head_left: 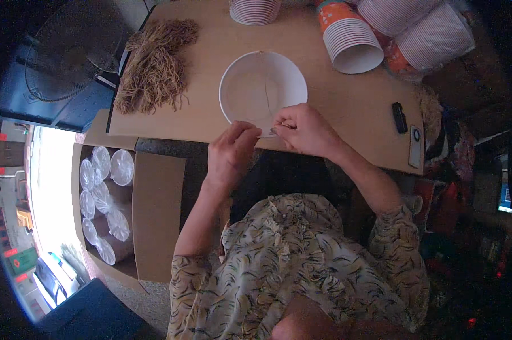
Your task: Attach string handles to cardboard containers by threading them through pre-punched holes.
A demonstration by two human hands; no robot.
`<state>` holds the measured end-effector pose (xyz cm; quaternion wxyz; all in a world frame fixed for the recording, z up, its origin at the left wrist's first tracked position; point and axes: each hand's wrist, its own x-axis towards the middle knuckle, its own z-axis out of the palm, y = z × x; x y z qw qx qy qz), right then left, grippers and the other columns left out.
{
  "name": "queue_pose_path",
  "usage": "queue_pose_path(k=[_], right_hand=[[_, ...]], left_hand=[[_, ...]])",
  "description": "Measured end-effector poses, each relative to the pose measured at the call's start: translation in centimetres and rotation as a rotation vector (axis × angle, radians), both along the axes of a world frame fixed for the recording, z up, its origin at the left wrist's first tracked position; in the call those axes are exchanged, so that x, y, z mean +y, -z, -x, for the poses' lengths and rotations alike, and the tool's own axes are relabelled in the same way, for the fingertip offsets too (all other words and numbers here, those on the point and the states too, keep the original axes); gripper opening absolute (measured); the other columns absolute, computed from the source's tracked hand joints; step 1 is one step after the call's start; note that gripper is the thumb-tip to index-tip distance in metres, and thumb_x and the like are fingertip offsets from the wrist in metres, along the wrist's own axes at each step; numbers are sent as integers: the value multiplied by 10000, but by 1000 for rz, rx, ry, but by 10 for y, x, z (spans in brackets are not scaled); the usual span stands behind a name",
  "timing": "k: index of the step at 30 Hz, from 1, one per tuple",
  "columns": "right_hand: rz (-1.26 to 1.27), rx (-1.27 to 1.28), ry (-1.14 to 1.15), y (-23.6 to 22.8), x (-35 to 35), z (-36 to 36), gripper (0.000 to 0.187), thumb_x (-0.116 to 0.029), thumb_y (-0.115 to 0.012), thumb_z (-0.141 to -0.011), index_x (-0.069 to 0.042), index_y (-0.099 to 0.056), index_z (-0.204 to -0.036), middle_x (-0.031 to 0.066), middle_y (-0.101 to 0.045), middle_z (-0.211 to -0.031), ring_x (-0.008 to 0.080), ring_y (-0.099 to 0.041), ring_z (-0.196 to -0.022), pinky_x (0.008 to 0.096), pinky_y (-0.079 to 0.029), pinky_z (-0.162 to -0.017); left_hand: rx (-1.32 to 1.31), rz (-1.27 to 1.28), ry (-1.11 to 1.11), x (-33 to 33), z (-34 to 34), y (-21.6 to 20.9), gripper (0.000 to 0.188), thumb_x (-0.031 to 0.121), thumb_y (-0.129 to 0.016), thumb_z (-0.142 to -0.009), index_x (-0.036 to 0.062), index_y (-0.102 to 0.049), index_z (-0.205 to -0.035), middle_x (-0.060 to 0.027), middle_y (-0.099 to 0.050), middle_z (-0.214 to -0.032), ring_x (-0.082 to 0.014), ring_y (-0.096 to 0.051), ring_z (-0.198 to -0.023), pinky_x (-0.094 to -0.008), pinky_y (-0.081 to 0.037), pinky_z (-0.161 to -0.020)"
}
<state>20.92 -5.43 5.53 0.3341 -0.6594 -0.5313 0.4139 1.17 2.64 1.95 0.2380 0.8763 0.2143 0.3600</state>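
A white paper bucket stands on the table near its front edge, its open mouth facing up. A thin brown cord runs down across its inside toward the near rim, and a small brown spot shows at the far rim. At the near rim my left hand is closed in a pinch; what lies between its fingertips is too small to name. Just to its right, my right hand pinches the cord near the rim. Most of the cord's end is hidden by the fingers.
Bundled brown cords lie at the table's left. Stacked paper buckets stand at back right, another stack at the back. A black tool rests at right. Below left, an open cardboard box holds several plastic-wrapped round items.
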Motion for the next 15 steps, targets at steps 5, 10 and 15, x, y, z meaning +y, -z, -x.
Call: queue_pose_path(k=[5,10,15], right_hand=[[20,2,53,-10,8,-3,122,-86,-588,-955,10,-634,-897,-10,-585,-619,49,-528,-527,232,-400,-457],[-95,136,165,-12,15,-3,117,-107,-601,-957,-8,-658,-937,-11,-587,-641,34,-523,-526,206,-390,-447],[-113,391,236,-19,15,-9,151,-141,-622,-944,5,-658,-931,3,-602,-667,41,-521,-539,213,-395,-461]], left_hand=[[33,177,109,19,-5,-14,198,59,-736,-784,81,-679,-972,-65,-659,-970,-268,-679,-848,-365,-564,-708],[63,255,158,31,-9,-24,297,83,-760,-784,91,-680,-1071,-73,-656,-1030,-239,-684,-867,-351,-564,-698],[38,305,106,30,-10,-34,407,81,-781,-776,98,-667,-1166,-80,-651,-1088,-191,-691,-874,-320,-563,-639]])
